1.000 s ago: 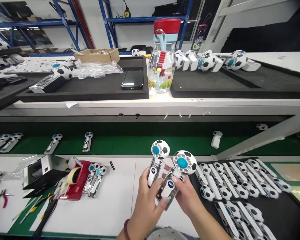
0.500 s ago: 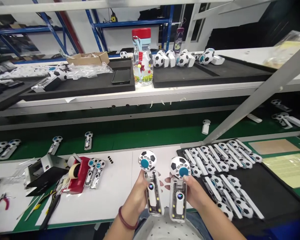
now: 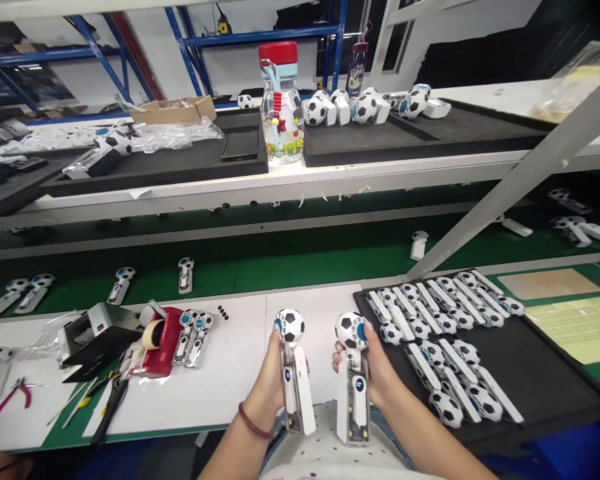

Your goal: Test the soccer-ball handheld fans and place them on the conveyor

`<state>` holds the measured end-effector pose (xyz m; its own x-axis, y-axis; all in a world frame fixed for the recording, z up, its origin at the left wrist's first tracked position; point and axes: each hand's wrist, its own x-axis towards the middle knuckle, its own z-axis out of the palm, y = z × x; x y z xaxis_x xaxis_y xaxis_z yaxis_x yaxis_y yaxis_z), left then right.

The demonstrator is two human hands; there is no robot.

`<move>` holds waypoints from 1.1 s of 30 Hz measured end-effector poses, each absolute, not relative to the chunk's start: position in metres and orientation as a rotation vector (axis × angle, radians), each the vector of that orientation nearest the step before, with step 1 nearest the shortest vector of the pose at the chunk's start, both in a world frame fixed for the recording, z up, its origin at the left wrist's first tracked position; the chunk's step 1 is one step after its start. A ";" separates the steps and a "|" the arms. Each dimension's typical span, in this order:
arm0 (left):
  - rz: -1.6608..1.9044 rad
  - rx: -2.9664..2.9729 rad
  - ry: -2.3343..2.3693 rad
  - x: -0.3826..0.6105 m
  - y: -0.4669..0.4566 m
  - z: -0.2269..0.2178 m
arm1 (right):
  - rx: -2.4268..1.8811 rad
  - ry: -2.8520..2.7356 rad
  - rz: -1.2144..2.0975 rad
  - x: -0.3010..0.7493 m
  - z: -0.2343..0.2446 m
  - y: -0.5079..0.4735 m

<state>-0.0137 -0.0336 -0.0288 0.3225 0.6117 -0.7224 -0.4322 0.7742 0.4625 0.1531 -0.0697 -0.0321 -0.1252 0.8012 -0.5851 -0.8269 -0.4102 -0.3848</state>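
Note:
My left hand [image 3: 269,377] is wrapped round a handheld fan [image 3: 297,387] with a football-patterned head and a clear-fronted handle. Its white back edge is turned partly towards me, and my thumb lies at the blue disc on the ball. In my right hand [image 3: 377,363] is a matching fan [image 3: 355,400], upright, its small lit display facing me. The right thumb presses on or beside that fan's blue disc. Both fans are side by side, apart, above the white bench sheet [image 3: 245,373] near my lap.
A black tray [image 3: 540,373] at right carries several such fans in rows. At left are a red tape dispenser [image 3: 166,343], two fans [image 3: 195,340], an open box [image 3: 97,333] and pliers [image 3: 23,393]. Fans lie along the green belt [image 3: 250,260]. A bottle [image 3: 283,113] stands on the shelf above.
Both fans have been turned so their blue discs face sideways, outward at left and right. My thumbs have moved up onto the ball heads. Fans on the green belt have shifted slightly right.

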 end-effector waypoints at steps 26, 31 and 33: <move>0.761 0.445 0.943 -0.036 -0.043 -0.015 | -0.987 -0.210 1.714 0.148 -0.015 -0.082; 0.755 0.525 0.911 -0.031 -0.048 0.001 | -0.970 -0.361 1.694 0.149 -0.006 -0.087; 0.779 0.535 0.877 -0.029 -0.049 0.004 | -0.971 -0.429 1.694 0.149 -0.005 -0.089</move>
<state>-0.0290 -0.0494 0.0036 0.4025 0.7840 -0.4725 -0.3767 0.6123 0.6951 0.1487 -0.0894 -0.0053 -0.0818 0.9182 -0.3875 -0.6236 -0.3504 -0.6988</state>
